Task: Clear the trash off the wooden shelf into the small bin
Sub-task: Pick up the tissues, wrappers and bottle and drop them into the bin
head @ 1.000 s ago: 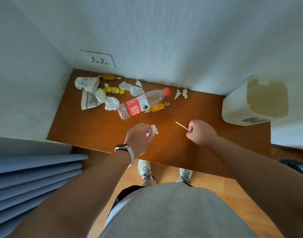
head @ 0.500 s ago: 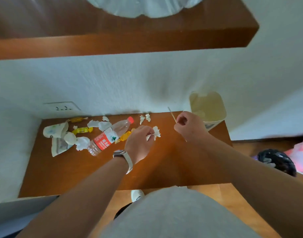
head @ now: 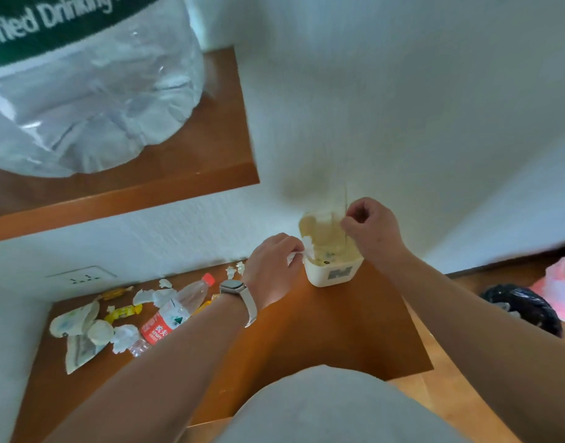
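Wooden shelf (head: 322,330), bin (head: 330,276) at two o'clock: left hand (head: 271,266) pinches flimsy tissue (head: 306,247), right hand (head: 370,228) grips a stiff thin stick (head: 346,199)

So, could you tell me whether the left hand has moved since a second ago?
Yes. The left hand, pinching a tissue scrap, has travelled right along the shelf, away from the bottle, to the bin rim.

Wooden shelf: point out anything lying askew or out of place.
The plastic bottle lies on its side on the wooden shelf among crumpled tissues and yellow candy wrappers, all well left of the small bin.
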Motion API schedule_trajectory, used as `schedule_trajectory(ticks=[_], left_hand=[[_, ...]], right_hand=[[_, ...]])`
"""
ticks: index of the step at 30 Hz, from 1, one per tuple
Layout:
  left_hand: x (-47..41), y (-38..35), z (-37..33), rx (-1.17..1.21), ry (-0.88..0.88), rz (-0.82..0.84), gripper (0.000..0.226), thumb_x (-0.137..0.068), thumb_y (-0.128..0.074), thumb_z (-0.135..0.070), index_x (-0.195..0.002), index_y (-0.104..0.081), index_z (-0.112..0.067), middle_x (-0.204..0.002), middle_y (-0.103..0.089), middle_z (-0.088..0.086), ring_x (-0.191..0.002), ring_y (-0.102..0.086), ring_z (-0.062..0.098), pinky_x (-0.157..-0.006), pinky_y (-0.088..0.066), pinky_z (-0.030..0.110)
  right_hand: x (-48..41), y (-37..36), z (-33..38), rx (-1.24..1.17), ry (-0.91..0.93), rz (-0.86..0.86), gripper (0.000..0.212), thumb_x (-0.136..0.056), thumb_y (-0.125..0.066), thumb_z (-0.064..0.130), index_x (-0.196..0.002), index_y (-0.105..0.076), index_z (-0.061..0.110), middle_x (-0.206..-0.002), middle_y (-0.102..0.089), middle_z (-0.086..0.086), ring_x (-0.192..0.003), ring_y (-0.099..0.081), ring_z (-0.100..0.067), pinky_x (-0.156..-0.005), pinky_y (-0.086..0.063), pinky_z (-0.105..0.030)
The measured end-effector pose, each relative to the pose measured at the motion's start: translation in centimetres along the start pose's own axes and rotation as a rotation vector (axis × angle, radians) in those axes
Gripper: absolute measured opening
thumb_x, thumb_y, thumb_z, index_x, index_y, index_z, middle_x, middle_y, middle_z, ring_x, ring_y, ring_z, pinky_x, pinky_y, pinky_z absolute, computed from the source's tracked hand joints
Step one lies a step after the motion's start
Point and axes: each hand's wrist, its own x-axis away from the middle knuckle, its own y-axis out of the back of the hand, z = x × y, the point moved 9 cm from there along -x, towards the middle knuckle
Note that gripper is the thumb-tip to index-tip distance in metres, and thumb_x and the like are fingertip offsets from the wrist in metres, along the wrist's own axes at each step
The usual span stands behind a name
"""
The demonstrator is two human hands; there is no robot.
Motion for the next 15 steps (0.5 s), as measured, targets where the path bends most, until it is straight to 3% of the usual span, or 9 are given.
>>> schedule_trajectory(ticks=[4, 9, 15], left_hand=[[-2.1, -1.3, -2.0, 0.002, -0.012, 0.007, 0.013, -0.096, -0.058, -0.020, -0.105, -0.067, -0.019, -0.101, -0.064, -0.010, -0.089, -0.049, 0.003, -0.073, -0.032, 0.008], [-3.3, -3.6, -3.0, -0.028, 0.011, 0.012, 0.012, -0.095, -0.060, -0.019, -0.104, -0.068, -0.017, -0.102, -0.067, -0.004, -0.094, -0.057, 0.012, -0.080, -0.042, 0.020], [-2.9, -5.1, -2.8, -0.050, 0.072, -0.005, 0.014, -0.093, -0.062, -0.020, -0.105, -0.069, -0.018, -0.102, -0.067, -0.004, -0.094, -0.056, 0.013, -0.081, -0.036, 0.020]], right_hand=[[-1.2, 0.5, -2.1, 0.025, 0.006, 0.021, 0.007, -0.078, -0.065, 0.017, -0.080, -0.060, 0.020, -0.072, -0.059, 0.008, -0.062, -0.051, -0.003, -0.057, -0.040, -0.017], [-2.1, 0.2, -4.8, 0.036, -0.009, 0.090, 0.012, -0.079, -0.065, 0.017, -0.076, -0.057, 0.024, -0.069, -0.057, 0.010, -0.060, -0.050, -0.002, -0.056, -0.037, -0.015], [-2.9, 0.0, -6.5, 0.051, 0.010, 0.155, 0.014, -0.078, -0.064, 0.013, -0.075, -0.056, 0.023, -0.066, -0.054, 0.010, -0.062, -0.050, 0.002, -0.053, -0.038, -0.012]])
